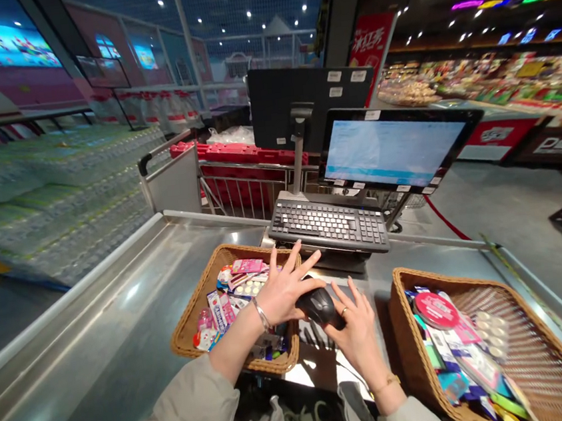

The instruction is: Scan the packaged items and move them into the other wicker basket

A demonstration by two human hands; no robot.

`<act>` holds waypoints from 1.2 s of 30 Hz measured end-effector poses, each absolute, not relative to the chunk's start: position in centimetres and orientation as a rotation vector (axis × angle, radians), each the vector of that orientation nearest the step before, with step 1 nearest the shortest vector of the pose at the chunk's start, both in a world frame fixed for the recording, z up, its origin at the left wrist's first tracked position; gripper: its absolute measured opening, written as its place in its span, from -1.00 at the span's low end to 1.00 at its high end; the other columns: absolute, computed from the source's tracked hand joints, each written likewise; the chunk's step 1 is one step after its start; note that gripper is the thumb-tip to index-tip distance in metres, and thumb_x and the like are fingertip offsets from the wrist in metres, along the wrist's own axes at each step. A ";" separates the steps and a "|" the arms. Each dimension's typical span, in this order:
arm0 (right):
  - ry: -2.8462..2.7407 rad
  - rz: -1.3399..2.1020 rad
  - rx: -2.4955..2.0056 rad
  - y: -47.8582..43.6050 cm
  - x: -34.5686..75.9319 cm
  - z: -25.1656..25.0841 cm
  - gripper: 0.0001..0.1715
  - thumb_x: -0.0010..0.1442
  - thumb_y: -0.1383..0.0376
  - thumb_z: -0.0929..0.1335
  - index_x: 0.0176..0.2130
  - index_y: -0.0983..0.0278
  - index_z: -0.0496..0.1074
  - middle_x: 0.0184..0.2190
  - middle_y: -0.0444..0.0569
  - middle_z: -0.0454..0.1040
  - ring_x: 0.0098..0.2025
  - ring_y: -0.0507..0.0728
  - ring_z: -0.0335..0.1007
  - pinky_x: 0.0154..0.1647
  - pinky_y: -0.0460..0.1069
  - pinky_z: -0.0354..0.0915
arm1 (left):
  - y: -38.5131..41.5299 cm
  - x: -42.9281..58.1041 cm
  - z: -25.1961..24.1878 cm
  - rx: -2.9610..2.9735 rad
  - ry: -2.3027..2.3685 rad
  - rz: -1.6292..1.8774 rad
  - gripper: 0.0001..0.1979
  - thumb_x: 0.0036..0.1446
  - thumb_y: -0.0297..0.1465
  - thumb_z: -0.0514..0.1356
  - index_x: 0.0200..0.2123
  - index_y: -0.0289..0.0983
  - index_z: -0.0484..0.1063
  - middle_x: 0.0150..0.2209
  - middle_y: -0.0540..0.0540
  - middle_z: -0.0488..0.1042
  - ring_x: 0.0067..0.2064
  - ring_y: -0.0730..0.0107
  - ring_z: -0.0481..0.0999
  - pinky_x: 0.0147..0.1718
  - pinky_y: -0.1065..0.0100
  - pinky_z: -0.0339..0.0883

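A black computer mouse (pixel 320 307) sits between my two hands over the front middle of the counter. My left hand (pixel 282 289) has its fingers spread wide, and its thumb lies against the mouse's upper left side. From the right, my right hand (pixel 354 327) has its thumb and index finger about the mouse's edge, the other fingers raised. Under my left wrist is a wicker basket (pixel 191 307) of small packets, partly hidden by the arm. Just beyond the fingers stands a black keyboard (pixel 330 222).
A second wicker basket (pixel 541 350) with packets stands on the right. Behind the keyboard are a lit monitor (pixel 390 149) and a dark screen back (pixel 310 107). The metal counter (pixel 125 347) has a raised rim. A cart (pixel 238 181) with red crates stands beyond it.
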State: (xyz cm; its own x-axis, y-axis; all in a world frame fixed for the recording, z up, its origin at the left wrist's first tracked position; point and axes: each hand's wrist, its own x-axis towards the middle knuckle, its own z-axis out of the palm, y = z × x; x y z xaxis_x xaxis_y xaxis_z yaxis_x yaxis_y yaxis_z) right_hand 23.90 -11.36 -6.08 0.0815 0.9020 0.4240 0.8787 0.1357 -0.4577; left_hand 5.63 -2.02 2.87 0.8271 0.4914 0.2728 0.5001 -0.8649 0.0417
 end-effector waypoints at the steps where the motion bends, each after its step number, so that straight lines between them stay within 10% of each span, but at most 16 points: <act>1: -1.766 0.066 -1.694 -11.3 24.0 -6.4 -0.53 0.10 0.24 0.39 0.04 0.14 0.47 0.20 -0.04 0.36 0.37 0.39 -0.04 0.24 0.42 0.03 | -1.9 5.6 2.8 -2.984 -0.807 -0.435 -0.22 -0.24 -0.21 0.48 0.12 0.02 0.37 0.42 -0.08 -0.09 0.42 -0.23 -0.39 0.18 -0.50 -0.50; 30: -1.706 0.203 -1.644 -10.5 23.5 -7.2 -0.53 0.14 0.27 0.34 0.07 0.20 0.47 0.18 -0.02 0.39 0.38 0.30 -0.03 0.25 0.28 0.18 | 0.5 2.8 -1.7 -3.045 -1.194 -0.375 -0.03 -0.16 -0.02 0.40 0.31 0.11 0.07 0.44 -0.12 -0.19 0.41 -0.29 -0.35 0.18 -0.50 -0.36; 36: -1.644 0.128 -1.749 -10.7 23.9 -7.4 -0.58 0.10 0.31 0.34 -0.02 0.23 0.52 0.15 -0.01 0.42 0.38 0.34 -0.04 0.24 0.31 0.19 | 5.5 -2.9 -7.0 -2.482 -1.858 -0.224 -0.45 0.17 -0.07 0.16 0.18 -0.13 0.34 0.36 -0.23 0.11 0.40 -0.15 -0.06 0.25 -0.38 -0.45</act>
State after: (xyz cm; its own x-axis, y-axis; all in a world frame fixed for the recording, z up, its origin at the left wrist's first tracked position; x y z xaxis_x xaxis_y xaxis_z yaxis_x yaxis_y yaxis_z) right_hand 23.90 -10.67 -7.36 0.1814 0.9017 0.3926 0.8298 0.0739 -0.5532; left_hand -2.88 5.51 -7.02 0.2750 0.9520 0.1346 0.9567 -0.2848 0.0596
